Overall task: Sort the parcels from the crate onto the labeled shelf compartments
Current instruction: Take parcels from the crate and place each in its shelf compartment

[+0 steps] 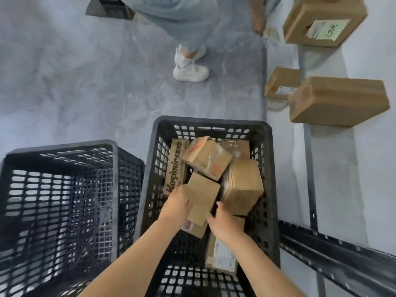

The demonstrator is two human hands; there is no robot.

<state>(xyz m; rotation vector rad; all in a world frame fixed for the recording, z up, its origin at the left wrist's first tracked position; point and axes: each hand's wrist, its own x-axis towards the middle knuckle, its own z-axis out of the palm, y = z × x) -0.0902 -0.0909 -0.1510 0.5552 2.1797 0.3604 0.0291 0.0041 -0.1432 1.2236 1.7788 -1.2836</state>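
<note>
Parcel being handled: small plain carton (202,196), inside black mesh crate (214,123), toward its near end, resting on other parcels.

Far left: second black crate (62,146), just beside the first, on grey floor.
Along first crate's left wall: flat printed box (174,168), on edge.
Left forearm reaching forward and down into crate. Left hand (177,203) against carton's left face, fingers curled onto it, gripping.
Upper centre: another person's leg and white shoe (190,70).
Behind carton: taped parcel (205,157), tilted.
Right forearm in from lower right. Right hand (222,226) clamped on carton's near right corner, one digit up along the edge, remaining fingers hidden.
Further right: taller parcel (243,185), near crate's right wall.
Far right: pale shelf (334,159) carrying small box (280,82) and large box (338,101), apart from crate.
</note>
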